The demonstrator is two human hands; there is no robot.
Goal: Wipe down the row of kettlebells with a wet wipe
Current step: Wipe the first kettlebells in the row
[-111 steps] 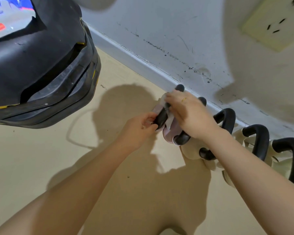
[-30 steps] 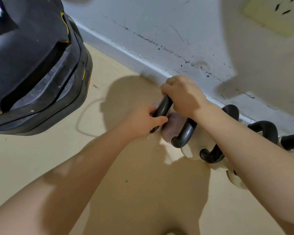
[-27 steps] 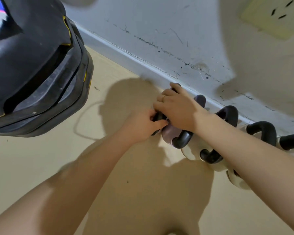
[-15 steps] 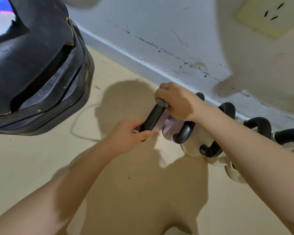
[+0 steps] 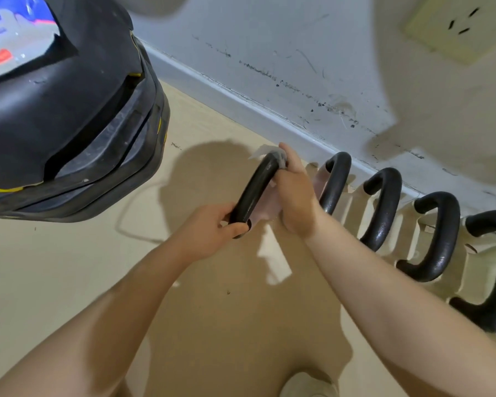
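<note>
A row of kettlebells with black handles and pale bodies stands along the wall's foot; the second handle, a third and a fourth show to the right. The leftmost kettlebell has a pinkish body and is tilted toward me. My left hand grips the near end of its black handle. My right hand presses a white wet wipe against the handle's far end; most of the wipe is hidden under the fingers.
A large black machine housing overhangs the floor at upper left. The scuffed grey wall and baseboard run diagonally behind the row. A wall socket sits at upper right. Beige floor spreads below; a shoe tip shows at the bottom.
The view has drawn closer. My right hand slid the wipe up to the far end of the leftmost handle, and the kettlebell tilted further toward me in my left hand.
</note>
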